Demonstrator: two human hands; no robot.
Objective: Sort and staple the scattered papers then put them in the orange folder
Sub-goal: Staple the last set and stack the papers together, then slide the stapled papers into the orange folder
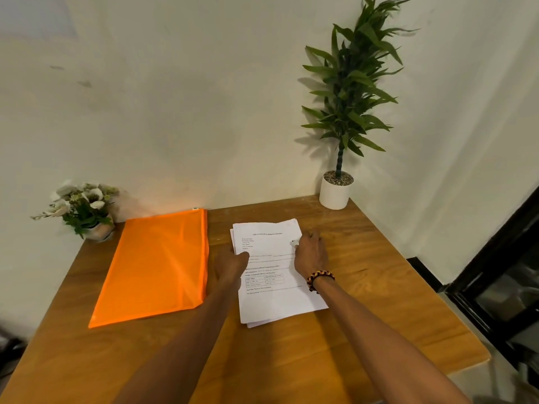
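Spanning the view, a wooden table (pixel 364 287) carries the orange folder (pixel 157 266) lying flat, just left of the stacked papers (pixel 274 298). Left hand (pixel 230 265) presses flat on the stack's left edge; right hand (pixel 310 252) rests on its right side, fingers curled around something small and white I cannot identify.

Bare bench (pixel 291 354) across the lower frame, and right of my papers (pixel 274 298). Orange folder (pixel 157 266) fills centre-left. Flower pot (pixel 93 211) blocks the far left corner, tall plant (pixel 338 188) the far right.
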